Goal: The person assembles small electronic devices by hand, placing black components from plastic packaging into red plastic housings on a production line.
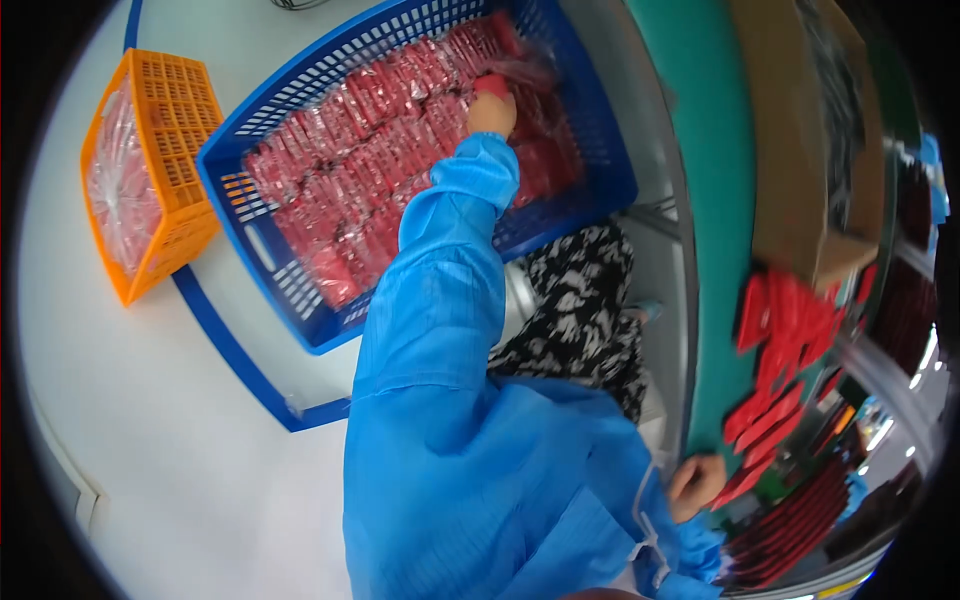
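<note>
1. The left hand seems clamped on a red piece, among bagged red packets in the blue basket.
2. The right hand curls beside the green desk; I cannot tell its grip's state.
3. A loose pinch could drop the piece; a dragging sleeve could topple packets.

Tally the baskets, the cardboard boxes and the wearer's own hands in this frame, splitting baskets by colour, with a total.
Blue basket: 1
Orange basket: 1
Cardboard box: 1
Wearer's hands, left hand and right hand: 2
Total: 5
</note>
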A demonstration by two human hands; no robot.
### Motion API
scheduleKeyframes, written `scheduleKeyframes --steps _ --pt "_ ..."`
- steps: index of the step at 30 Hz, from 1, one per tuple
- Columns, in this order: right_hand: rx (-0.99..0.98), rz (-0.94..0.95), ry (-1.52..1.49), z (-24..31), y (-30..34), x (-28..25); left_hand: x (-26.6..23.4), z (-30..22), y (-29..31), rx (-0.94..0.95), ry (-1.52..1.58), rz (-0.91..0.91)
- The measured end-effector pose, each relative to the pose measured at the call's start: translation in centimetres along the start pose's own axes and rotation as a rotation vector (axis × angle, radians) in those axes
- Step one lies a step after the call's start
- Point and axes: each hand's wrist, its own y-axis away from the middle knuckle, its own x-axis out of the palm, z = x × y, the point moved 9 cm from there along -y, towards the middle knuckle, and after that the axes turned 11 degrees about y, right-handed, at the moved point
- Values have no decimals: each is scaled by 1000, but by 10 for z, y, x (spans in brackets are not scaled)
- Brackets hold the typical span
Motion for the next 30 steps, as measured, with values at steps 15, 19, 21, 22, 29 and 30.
scheduleKeyframes --steps 15,19,21,22,29,30 --pt "194 60 71 -24 5 8 109 123 -110 -221 748 -206" --pt "243 93 141 -20 5 10 56 103 -62 -169 757 81" --pt "227 95 103 -20 -3 10 22 107 -65 -76 228 -133" --pt "222 101 101 -19 -2 12 26 109 -65 -113 174 -83" --pt "135 34 40 -32 18 8 67 86 -54 -283 -4 -92" --pt "163 11 24 -34 26 9 60 70 -39 -348 10 -119"
